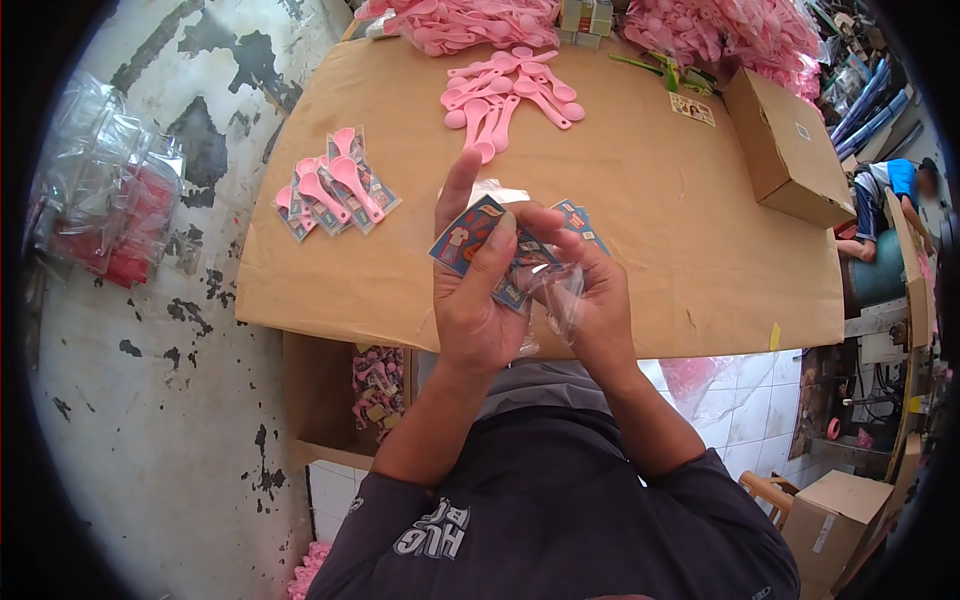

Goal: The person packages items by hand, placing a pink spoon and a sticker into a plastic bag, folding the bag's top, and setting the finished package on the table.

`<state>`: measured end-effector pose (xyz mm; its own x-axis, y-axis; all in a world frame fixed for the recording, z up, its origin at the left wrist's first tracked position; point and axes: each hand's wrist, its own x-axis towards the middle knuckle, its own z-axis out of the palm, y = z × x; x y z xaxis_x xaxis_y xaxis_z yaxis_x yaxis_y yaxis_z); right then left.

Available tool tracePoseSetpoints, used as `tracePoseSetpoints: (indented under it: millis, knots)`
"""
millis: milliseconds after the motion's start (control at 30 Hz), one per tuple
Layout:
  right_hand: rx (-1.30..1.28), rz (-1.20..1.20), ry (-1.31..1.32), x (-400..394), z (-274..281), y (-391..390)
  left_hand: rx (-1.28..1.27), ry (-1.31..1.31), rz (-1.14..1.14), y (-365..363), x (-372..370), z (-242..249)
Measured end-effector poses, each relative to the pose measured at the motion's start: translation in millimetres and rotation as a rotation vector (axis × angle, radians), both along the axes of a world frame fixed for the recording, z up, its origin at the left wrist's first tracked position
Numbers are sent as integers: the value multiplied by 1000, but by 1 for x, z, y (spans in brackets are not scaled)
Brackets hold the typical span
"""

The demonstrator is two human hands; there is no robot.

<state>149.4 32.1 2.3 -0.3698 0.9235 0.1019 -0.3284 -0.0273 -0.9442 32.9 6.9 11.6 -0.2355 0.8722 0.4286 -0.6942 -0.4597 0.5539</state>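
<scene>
The left hand (468,305) pinches a small flat blue card with little pictures (458,241); the right hand (604,305) grips a thin clear plastic bag (566,300), close beside the card, above the brown paper-covered surface (700,270); this looks like the step of bringing card and bag together; the next move seems to need a gentle pinch; loose pink plastic spoons (504,124) lie at 12 o'clock; clear flat packs with pink spoons (345,176) lie at 10 o'clock.
</scene>
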Motion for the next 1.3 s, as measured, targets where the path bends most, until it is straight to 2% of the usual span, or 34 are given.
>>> tracePoseSetpoints:
  millis: [67, 300, 400, 467, 600, 700, 900, 967, 1000, 1067, 1200, 1267, 1300]
  knots:
    - [108, 3, -17, 3, -12, 4, -4, -3, 44, 1, 0, 2]
    - [72, 6, 49, 0, -18, 11, -61, -34, -4, 1, 13, 6]
    - [120, -79, 73, -2, -10, 9, -100, -63, -17, 3, 11, 6]
    - [226, -103, -120, 3, -7, 11, -145, -104, 6, 5, 5, 4]
    - [212, -16, -190, 11, -10, 15, -122, -130, -21, 5, 7, 5]
    - [140, 19, -120, 8, -20, 19, -148, -78, 12, 7, 13, 0]
    - [146, -73, -86, 2, -18, 14, -186, -76, 19, 4, 10, -2]
    - [356, -113, -372, 9, -4, 12, -224, -50, 65, 4, 4, 0]
    - [357, -114, -373, 12, 2, 12, -222, -51, 64, 5, 2, 1]
    - [803, -150, -424, 15, 12, 15, -242, -144, 117, 7, -4, 0]
    - [921, -119, -452, 31, 15, 20, -235, -276, 135, 13, -25, -8]
    - [739, -31, -448, 55, 31, 31, -236, -310, 191, 11, -48, -12]
    - [509, 40, -235, 64, 38, 39, -235, -342, 247, 9, -57, -12]
